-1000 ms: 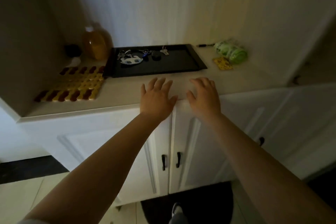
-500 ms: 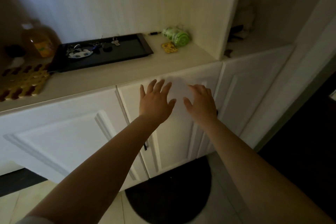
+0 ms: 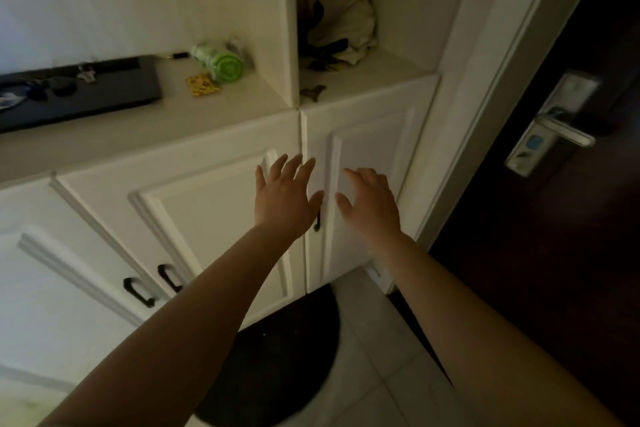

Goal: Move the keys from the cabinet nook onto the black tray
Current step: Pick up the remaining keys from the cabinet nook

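Note:
The black tray [image 3: 114, 94] lies on the counter at the far left, with several keys and fobs [image 3: 62, 83] on it. In the narrow nook to the right, a dark key [image 3: 312, 92] lies near the front edge and more dark keys [image 3: 320, 62] sit further back beside a white cloth. My left hand [image 3: 284, 198] and my right hand [image 3: 370, 208] hover in front of the white cabinet doors below the nook, fingers spread, holding nothing.
A green roll [image 3: 218, 62] and a yellow tag [image 3: 202, 85] lie on the counter right of the tray. A white cloth [image 3: 349, 21] fills the back of the nook. A dark door with a metal handle [image 3: 554, 128] stands at the right. A dark mat [image 3: 270, 364] covers the floor.
The view has swung right: the tray slid to the left edge and the nook and door came into sight. Both hands stayed empty and spread, now in front of the doors under the nook.

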